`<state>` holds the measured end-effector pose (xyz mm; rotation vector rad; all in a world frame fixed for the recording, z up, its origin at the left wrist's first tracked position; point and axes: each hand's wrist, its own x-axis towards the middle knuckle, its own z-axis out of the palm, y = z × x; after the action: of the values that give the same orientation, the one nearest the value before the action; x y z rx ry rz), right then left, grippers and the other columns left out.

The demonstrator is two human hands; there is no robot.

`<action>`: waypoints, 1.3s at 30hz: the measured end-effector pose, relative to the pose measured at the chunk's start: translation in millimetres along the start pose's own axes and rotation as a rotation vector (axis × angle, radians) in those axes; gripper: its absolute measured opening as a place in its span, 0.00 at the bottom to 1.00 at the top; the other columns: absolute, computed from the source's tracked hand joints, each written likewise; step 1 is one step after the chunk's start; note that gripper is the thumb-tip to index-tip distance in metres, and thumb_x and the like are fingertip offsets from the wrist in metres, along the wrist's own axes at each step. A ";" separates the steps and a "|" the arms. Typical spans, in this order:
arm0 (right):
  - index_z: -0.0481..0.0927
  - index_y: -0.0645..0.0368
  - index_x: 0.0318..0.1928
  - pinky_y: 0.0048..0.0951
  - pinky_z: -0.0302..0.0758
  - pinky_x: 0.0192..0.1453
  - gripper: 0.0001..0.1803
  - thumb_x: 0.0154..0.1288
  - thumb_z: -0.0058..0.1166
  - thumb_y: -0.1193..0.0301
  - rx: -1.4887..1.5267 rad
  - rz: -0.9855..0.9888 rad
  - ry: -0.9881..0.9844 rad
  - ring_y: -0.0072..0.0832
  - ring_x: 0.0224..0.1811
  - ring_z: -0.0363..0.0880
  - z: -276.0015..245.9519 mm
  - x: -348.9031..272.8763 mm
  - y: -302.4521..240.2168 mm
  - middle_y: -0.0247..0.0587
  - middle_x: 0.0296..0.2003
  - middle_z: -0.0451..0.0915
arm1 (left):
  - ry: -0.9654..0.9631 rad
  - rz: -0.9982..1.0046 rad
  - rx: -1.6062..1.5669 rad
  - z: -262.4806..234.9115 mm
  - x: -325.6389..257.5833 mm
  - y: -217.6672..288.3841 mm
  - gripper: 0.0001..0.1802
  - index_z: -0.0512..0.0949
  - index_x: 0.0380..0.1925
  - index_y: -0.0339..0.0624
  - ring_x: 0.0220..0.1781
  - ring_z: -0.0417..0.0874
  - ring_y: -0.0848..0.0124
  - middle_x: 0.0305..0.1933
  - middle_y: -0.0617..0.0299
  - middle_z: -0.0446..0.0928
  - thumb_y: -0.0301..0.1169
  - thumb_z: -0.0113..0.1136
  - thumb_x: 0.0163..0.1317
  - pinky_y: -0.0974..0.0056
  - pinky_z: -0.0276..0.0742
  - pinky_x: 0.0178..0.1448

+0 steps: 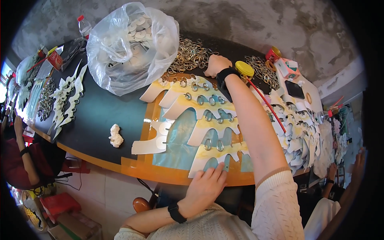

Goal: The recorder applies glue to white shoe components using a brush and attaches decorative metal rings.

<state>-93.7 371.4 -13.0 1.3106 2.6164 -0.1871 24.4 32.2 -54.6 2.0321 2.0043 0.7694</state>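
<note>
My left hand [206, 186] lies at the table's front edge, fingers stretched out, their tips on the nearest white cut-out piece [198, 162]. That piece has an arched edge and a yellowish smeared band with metal rings [208, 144] on it. Several similar pieces overlap in a row behind it, also carrying rings. My right hand [218, 65] reaches to the far side, beside a heap of metal oval rings [190, 54]. Its fingers are curled together; what they hold, if anything, is hidden. Just right of that wrist is a round yellow thing [244, 69] near a red stick [268, 105].
A clear plastic bag [108, 60] of white pieces stands at the back left. White scraps [300, 136] pile up on the right, near a black phone [295, 89] and a tissue box [287, 68]. A crumpled white lump [116, 136] lies left. Other people sit at both sides.
</note>
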 end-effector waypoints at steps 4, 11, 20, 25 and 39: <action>0.85 0.59 0.40 0.38 0.80 0.51 0.18 0.47 0.64 0.65 -0.037 -0.058 0.103 0.43 0.46 0.84 -11.0 -17.8 2.0 0.51 0.42 0.84 | -0.012 0.018 0.006 1.8 1.3 1.9 0.21 0.74 0.50 0.47 0.48 0.74 0.70 0.61 0.63 0.72 0.38 0.64 0.56 0.62 0.64 0.47; 0.81 0.58 0.25 0.40 0.76 0.34 0.07 0.47 0.60 0.67 0.175 -0.541 0.405 0.45 0.28 0.81 -36.9 -162.0 -23.5 0.48 0.22 0.81 | -0.039 0.001 0.010 -6.1 1.6 -4.2 0.21 0.74 0.49 0.46 0.48 0.74 0.69 0.60 0.62 0.73 0.38 0.64 0.55 0.61 0.64 0.46; 0.76 0.57 0.29 0.41 0.74 0.27 0.06 0.52 0.58 0.71 0.029 -0.045 0.317 0.42 0.24 0.80 49.6 -267.5 125.8 0.45 0.21 0.79 | -0.036 0.019 0.025 -5.8 7.2 5.1 0.20 0.75 0.48 0.45 0.49 0.74 0.68 0.60 0.61 0.73 0.36 0.63 0.56 0.59 0.63 0.48; 0.76 0.56 0.28 0.36 0.75 0.29 0.06 0.51 0.60 0.74 0.187 -0.053 0.446 0.38 0.25 0.81 66.1 -267.9 160.8 0.44 0.28 0.80 | -0.025 -0.004 0.035 -8.5 7.3 7.6 0.19 0.76 0.47 0.45 0.48 0.74 0.67 0.59 0.62 0.74 0.36 0.64 0.55 0.59 0.63 0.48; 0.79 0.65 0.33 0.19 0.74 0.32 0.03 0.59 0.60 0.79 1.316 -0.031 -0.083 0.18 0.30 0.81 46.0 -261.0 146.1 0.34 0.30 0.82 | -0.104 -0.051 0.102 -15.5 17.1 14.3 0.20 0.76 0.44 0.46 0.49 0.73 0.68 0.58 0.63 0.74 0.37 0.66 0.52 0.59 0.63 0.48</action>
<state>181.6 246.7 2.5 1.3989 2.3248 -2.1386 28.7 44.3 -30.7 2.0208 2.0671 0.5510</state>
